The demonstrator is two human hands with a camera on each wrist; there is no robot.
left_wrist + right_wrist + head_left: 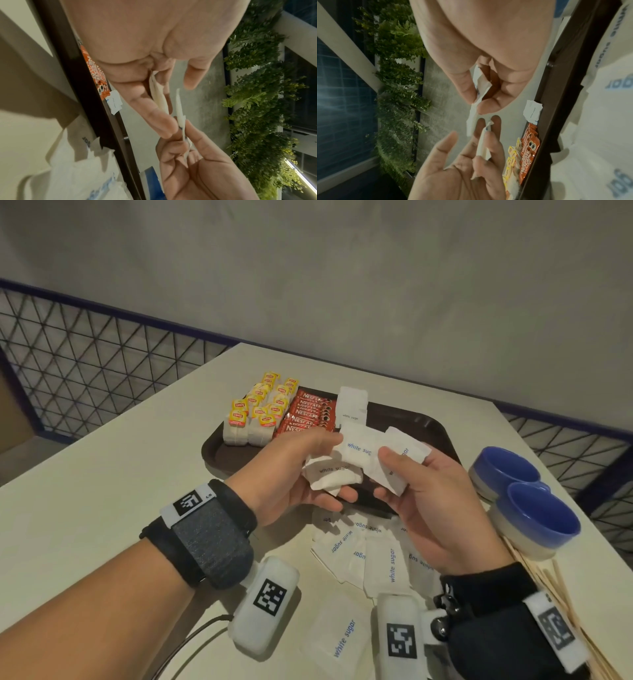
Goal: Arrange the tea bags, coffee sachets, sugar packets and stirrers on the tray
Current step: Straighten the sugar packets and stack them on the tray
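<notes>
Above the near edge of the dark brown tray (219, 453), both hands hold white sugar packets. My left hand (308, 470) grips a small bunch of packets (332, 474), seen edge-on in the left wrist view as packets (158, 94). My right hand (404, 474) pinches further packets (394, 453) between thumb and fingers, shown as packets (481, 86). On the tray stand yellow-tagged tea bags (260, 412), red coffee sachets (308, 412) and a small stack of sugar packets (352, 405). Several loose sugar packets (373, 553) lie on the table below the hands. Wooden stirrers (561, 604) lie at the right.
Two blue-lined bowls (527, 501) stand at the right, close to my right hand. The pale table (102, 491) ends near a wire-mesh railing (85, 371) at the left and back. A grey wall rises behind.
</notes>
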